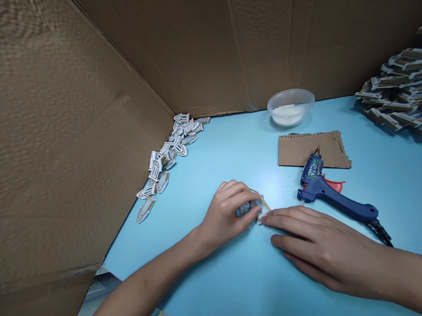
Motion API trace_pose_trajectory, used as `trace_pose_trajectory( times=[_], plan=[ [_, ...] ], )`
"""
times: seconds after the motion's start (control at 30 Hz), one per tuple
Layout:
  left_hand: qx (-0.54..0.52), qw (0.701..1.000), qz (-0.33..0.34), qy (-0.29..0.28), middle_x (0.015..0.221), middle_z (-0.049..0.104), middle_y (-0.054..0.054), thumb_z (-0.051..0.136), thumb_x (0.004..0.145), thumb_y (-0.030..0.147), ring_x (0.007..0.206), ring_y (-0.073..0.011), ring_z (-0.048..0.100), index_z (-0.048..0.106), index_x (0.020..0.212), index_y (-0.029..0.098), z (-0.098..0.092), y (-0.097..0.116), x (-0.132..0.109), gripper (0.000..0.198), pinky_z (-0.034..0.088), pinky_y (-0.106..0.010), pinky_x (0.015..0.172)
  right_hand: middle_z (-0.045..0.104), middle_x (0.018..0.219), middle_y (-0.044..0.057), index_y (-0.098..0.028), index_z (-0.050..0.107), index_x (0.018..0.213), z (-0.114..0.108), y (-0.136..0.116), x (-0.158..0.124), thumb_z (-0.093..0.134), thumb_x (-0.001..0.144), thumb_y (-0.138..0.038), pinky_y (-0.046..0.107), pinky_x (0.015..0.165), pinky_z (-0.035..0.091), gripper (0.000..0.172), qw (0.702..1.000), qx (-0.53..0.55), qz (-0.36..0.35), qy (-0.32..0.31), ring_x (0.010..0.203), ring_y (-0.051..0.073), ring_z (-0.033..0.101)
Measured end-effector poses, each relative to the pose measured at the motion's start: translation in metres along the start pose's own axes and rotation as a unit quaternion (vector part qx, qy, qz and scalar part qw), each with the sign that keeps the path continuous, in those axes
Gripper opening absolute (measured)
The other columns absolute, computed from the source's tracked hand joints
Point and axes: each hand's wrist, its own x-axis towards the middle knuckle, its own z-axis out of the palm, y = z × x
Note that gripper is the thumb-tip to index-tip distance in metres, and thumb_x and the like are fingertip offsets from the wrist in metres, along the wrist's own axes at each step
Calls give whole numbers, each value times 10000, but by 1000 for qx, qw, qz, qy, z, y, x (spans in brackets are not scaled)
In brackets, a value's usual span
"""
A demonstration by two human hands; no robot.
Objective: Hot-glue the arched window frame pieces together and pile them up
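Left hand [226, 214]: closed, fingers curled over a small laminated piece [247, 208] with a blue patterned face and white and tan edging, most of it hidden beneath the fingers. Right hand [317, 242]: fingers extended and nearly flat, the foremost fingertip [265, 217] touching the piece's lower right end. Whether this hand grips cannot be determined.

The piece sits between the hands, at their meeting point on the blue counter [231, 147]. Its long axis cannot be fixed with confidence; the exposed edge runs diagonally, down and to the right, toward the right fingertips. The left hand covers more of it.

Just beyond the right hand lies a blue glue gun [326, 189], its nozzle pointing away, resting near a torn cardboard scrap [313, 149]. Farther on stands a clear plastic bowl [291, 107] holding white material. Similar pieces [171, 150] lie along a cardboard wall [54, 138], and a heap of assembled pieces [398, 89] sits far right.
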Motion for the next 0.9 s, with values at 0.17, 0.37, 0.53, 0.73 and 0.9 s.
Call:
trace_pose_trajectory(
  times=[0.17, 0.37, 0.53, 0.73, 0.9],
  plan=[
    [-113, 994, -9, -7, 918, 750, -57, 722, 913, 120, 865, -133, 665, 740, 1157, 145, -8, -1, 5, 246, 526, -291, 827, 594, 1518, 131, -167, 702, 1235, 1, 1, -1, 492, 1045, -150, 513, 1098, 548, 284, 1000, -5, 2, -7, 1359, 309, 580],
    [-168, 977, -36, -127, 1008, 745, -65, 667, 862, 12, 1013, -160, 686, 720, 880, 134, -28, -4, 13, 134, 549, -308, 923, 589, 1530, 134, -162, 704, 1249, 0, 0, 0, 488, 1040, -143, 515, 1093, 555, 300, 1000, -4, 4, -18, 1381, 311, 571],
    [-149, 980, -27, -131, 1126, 714, -79, 597, 886, -17, 1075, -167, 668, 735, 864, 148, -29, -11, 12, 217, 545, -328, 949, 583, 1536, 142, -155, 709, 1251, 0, 0, -1, 486, 1044, -145, 512, 1106, 551, 305, 1000, -5, 7, -20, 1405, 317, 555],
    [-95, 992, 63, -46, 1017, 726, -90, 619, 923, 26, 960, -150, 677, 760, 936, 158, -17, -14, 8, 192, 552, -305, 865, 583, 1526, 156, -157, 708, 1249, 0, 0, 0, 482, 1040, -139, 528, 1120, 542, 309, 1000, -2, 5, -24, 1419, 322, 543],
    [-78, 991, 113, 2, 1028, 743, -79, 662, 893, 31, 929, -148, 695, 752, 936, 176, -14, -13, 8, 176, 539, -306, 841, 585, 1516, 164, -159, 712, 1235, -2, 0, 1, 498, 1031, -143, 541, 1088, 558, 296, 999, 4, 11, -32, 1384, 334, 572]
  ],
)
